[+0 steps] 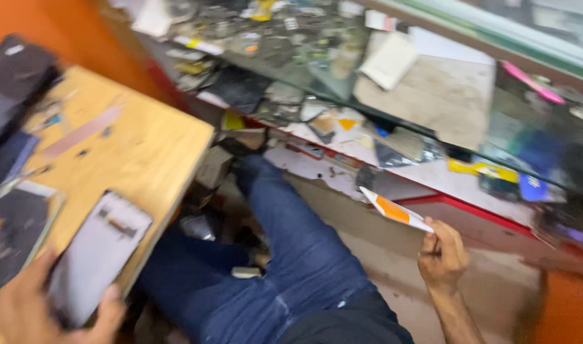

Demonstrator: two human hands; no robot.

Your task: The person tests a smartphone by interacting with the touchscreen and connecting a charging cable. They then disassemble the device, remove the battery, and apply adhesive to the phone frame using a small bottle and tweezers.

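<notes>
My left hand (46, 309) grips the near end of a grey phone panel (97, 255) that lies face down on the wooden table (151, 153) at the lower left. Out to the right, my right hand (441, 255) pinches a thin white and orange card (393, 210) by its near end, holding it above the floor in front of a glass counter. My legs in blue jeans (291, 255) stretch between the two hands. The picture is blurred by motion.
A glass counter (444, 95) packed with phone parts and small packets runs across the top and right. Dark phone screens (11, 229) and a black pouch (14, 83) lie on the table's left side. A red-edged shelf (482, 213) sits under the counter.
</notes>
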